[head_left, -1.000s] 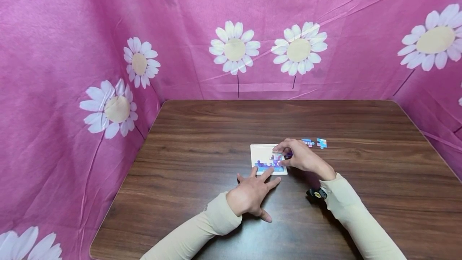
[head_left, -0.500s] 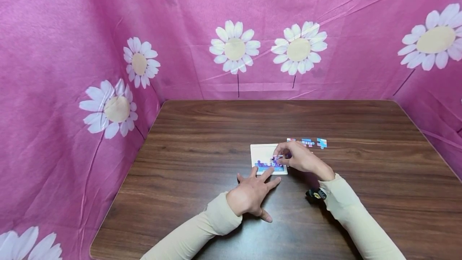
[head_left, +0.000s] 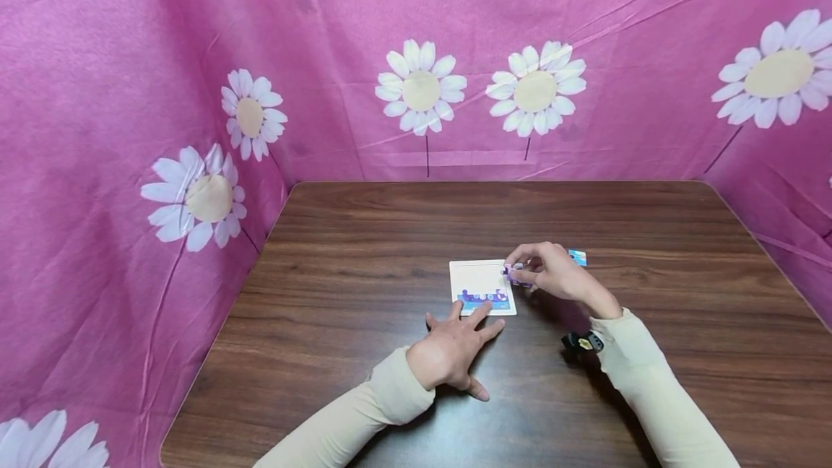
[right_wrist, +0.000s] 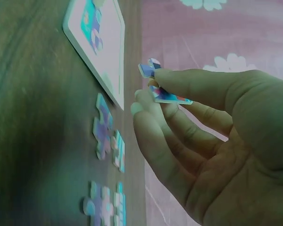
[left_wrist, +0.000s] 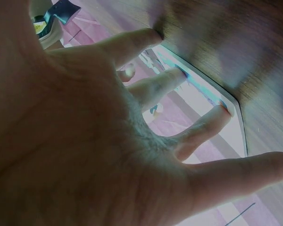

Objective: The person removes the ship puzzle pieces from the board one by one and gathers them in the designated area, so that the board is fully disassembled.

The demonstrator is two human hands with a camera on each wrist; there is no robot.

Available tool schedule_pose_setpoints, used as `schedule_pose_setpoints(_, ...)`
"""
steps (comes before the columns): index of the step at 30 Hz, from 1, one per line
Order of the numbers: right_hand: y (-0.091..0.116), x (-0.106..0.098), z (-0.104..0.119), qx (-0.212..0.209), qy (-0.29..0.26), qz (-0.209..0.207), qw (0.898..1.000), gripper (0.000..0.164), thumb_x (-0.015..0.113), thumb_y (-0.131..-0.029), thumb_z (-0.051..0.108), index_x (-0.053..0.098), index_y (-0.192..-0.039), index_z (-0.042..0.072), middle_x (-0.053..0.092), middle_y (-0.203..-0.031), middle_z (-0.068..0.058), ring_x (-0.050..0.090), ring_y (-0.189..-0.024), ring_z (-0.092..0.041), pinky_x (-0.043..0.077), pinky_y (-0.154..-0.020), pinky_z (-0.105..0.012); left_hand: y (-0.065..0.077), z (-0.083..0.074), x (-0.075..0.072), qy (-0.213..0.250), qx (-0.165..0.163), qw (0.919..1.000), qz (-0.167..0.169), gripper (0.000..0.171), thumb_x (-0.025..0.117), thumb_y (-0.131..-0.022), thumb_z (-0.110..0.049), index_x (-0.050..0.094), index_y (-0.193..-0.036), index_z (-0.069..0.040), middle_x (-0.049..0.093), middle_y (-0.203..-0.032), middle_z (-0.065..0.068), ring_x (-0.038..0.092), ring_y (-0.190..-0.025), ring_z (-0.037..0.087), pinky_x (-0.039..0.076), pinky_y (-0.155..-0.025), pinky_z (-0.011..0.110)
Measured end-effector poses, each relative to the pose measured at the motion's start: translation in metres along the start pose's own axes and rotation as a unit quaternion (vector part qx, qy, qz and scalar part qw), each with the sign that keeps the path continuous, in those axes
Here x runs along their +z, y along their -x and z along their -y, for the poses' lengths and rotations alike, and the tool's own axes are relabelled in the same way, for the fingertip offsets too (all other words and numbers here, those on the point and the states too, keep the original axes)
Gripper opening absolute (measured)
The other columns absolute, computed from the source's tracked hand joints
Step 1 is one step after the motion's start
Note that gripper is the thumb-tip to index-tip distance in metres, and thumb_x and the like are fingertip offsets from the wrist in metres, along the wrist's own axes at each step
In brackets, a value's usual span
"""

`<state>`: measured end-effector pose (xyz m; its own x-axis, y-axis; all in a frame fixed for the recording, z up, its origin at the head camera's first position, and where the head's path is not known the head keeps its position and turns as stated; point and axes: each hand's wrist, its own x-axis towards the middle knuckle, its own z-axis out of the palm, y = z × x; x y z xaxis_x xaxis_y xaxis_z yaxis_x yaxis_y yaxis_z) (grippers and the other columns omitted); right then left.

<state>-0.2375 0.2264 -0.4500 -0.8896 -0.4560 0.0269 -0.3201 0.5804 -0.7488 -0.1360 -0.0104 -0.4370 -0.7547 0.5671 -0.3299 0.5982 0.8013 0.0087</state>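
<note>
My left hand (head_left: 448,352) lies spread at the near side of a white puzzle tray (head_left: 473,273), fingertips resting on its lower edge. Joined pieces (head_left: 482,297) in blue and purple form a strip along the tray's near side; the rest of its floor shows white. At the tray's right edge, my right hand (head_left: 555,273) pinches a purple and blue jigsaw piece (right_wrist: 172,99) between thumb and fingers. It is raised above the table, and the thumb covers its middle. In the left wrist view, the fingers (left_wrist: 205,125) reach the tray's border.
Several loose jigsaw pieces (right_wrist: 103,127) lie on the wooden table (head_left: 364,251) right of the tray. In the head view my right hand hides most of them, while a blue piece (head_left: 578,257) shows beyond it. A pink flowered cloth (head_left: 325,92) hangs behind the table.
My right hand has moved from over the tray to the right and away from me, carrying the jigsaw piece off the strip's right end. The left hand has stayed in place.
</note>
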Motion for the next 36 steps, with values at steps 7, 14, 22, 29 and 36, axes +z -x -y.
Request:
schedule_pose_setpoints(7, 0.001, -0.004, -0.004, 0.015, -0.050, 0.002, 0.999, 0.019, 0.073, -0.096, 0.007, 0.069, -0.113, -0.001, 0.076, -0.094, -0.020, 0.074, -0.069, -0.027, 0.063, -0.060, -0.038, 0.001, 0.002, 0.000, 0.005, -0.004, 0.9999, 0.008, 0.115, 0.087, -0.065, -0.073, 0.033, -0.162, -0.043, 0.023, -0.174, -0.010, 0.034, -0.154, 0.035, 0.052, -0.099, 0.070)
schedule_pose_setpoints(14, 0.008, -0.012, -0.008, 0.043, -0.056, -0.021, 0.997, 0.019, 0.071, -0.098, 0.008, 0.068, -0.114, -0.001, 0.077, -0.099, -0.022, 0.074, -0.070, -0.028, 0.063, -0.060, -0.040, -0.002, 0.003, -0.002, 0.002, 0.000, 0.9999, 0.011, 0.116, 0.087, -0.065, -0.072, 0.031, -0.163, -0.042, 0.021, -0.175, -0.010, 0.032, -0.155, 0.035, 0.051, -0.101, 0.070)
schedule_pose_setpoints(22, 0.025, -0.019, -0.022, 0.071, -0.043, -0.048, 0.995, 0.019, 0.069, -0.100, 0.009, 0.068, -0.116, 0.000, 0.076, -0.097, -0.021, 0.073, -0.069, -0.021, 0.062, -0.061, -0.035, -0.004, 0.003, -0.002, 0.006, 0.006, 0.9999, 0.014, 0.117, 0.088, -0.065, -0.071, 0.031, -0.163, -0.041, 0.020, -0.175, -0.009, 0.032, -0.155, 0.036, 0.050, -0.103, 0.069)
schedule_pose_setpoints(29, 0.039, -0.021, -0.034, 0.088, -0.041, -0.081, 0.992, 0.021, 0.069, -0.099, 0.008, 0.068, -0.118, -0.002, 0.073, -0.098, -0.023, 0.073, -0.068, -0.016, 0.063, -0.060, -0.034, -0.003, 0.003, -0.002, 0.014, 0.010, 0.9998, 0.011, 0.117, 0.088, -0.065, -0.070, 0.032, -0.163, -0.040, 0.021, -0.175, -0.008, 0.032, -0.155, 0.038, 0.051, -0.104, 0.068)
schedule_pose_setpoints(36, 0.052, -0.026, -0.044, 0.096, -0.021, -0.109, 0.989, 0.021, 0.068, -0.100, 0.008, 0.069, -0.117, -0.003, 0.072, -0.094, -0.022, 0.070, -0.069, -0.009, 0.062, -0.058, -0.032, -0.002, 0.002, 0.000, 0.013, 0.011, 0.9998, 0.010, 0.116, 0.088, -0.066, -0.070, 0.033, -0.163, -0.039, 0.022, -0.175, -0.007, 0.033, -0.154, 0.037, 0.052, -0.104, 0.066)
